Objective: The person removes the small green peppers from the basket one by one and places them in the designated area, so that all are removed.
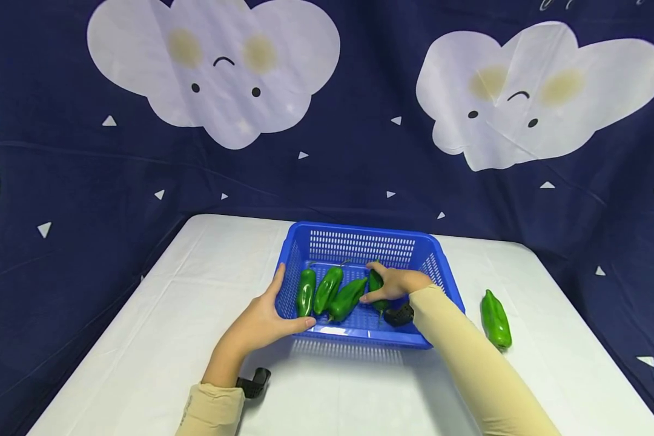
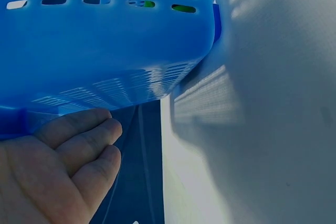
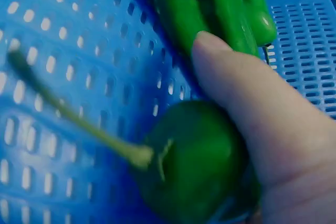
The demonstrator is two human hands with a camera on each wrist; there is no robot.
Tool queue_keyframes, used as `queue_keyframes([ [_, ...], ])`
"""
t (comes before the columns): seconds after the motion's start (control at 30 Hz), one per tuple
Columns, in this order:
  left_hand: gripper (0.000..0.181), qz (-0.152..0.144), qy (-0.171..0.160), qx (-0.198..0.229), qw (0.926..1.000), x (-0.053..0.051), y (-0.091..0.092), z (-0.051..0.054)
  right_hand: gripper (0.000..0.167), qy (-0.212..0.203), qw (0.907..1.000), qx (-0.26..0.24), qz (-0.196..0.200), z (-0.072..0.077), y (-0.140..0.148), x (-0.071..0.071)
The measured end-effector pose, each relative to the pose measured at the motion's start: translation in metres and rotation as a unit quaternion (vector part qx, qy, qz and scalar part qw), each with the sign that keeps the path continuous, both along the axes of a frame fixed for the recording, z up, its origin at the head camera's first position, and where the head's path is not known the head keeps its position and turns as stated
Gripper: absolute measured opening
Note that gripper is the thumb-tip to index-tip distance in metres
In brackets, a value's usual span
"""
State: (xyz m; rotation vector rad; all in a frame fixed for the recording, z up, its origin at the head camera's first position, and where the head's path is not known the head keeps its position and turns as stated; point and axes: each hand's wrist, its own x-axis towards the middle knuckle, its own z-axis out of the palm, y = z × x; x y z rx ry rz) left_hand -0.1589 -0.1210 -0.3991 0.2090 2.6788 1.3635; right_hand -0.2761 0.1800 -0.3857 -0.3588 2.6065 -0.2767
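A blue perforated plastic basket (image 1: 367, 336) holds several long green peppers. Three of them (image 1: 329, 289) lie side by side from its left part to the middle. At the right inside, my right hand (image 1: 395, 283) holds another green pepper (image 3: 191, 161) between thumb and fingers. Its stem points away in the right wrist view, and the thumb tip is against or very close to a neighbouring pepper (image 3: 210, 9). My left hand (image 1: 258, 324) is spread around the basket's front left corner, thumb at the front rim. In the left wrist view its fingers (image 2: 86, 145) lie fairly straight outside the wall.
One more green pepper (image 1: 496, 320) lies on the white tabletop (image 1: 142, 327), right of the basket. A dark blue cloth with white clouds (image 1: 360, 151) hangs behind the table. Black wrist cameras (image 1: 255, 383) are worn on the wrists.
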Motion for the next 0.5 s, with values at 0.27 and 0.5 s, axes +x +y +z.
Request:
queue_keyframes([
  [0.27,0.126,0.002,0.001,-0.004,1.0000,0.000,0.001,-0.003,0.103,-0.003,1.0000,-0.004,0.001,-0.010,0.001,-0.003],
  [0.5,0.127,0.003,0.003,0.006,1.0000,0.000,0.001,-0.004,0.106,-0.006,1.0000,-0.003,-0.002,-0.012,0.000,-0.005],
])
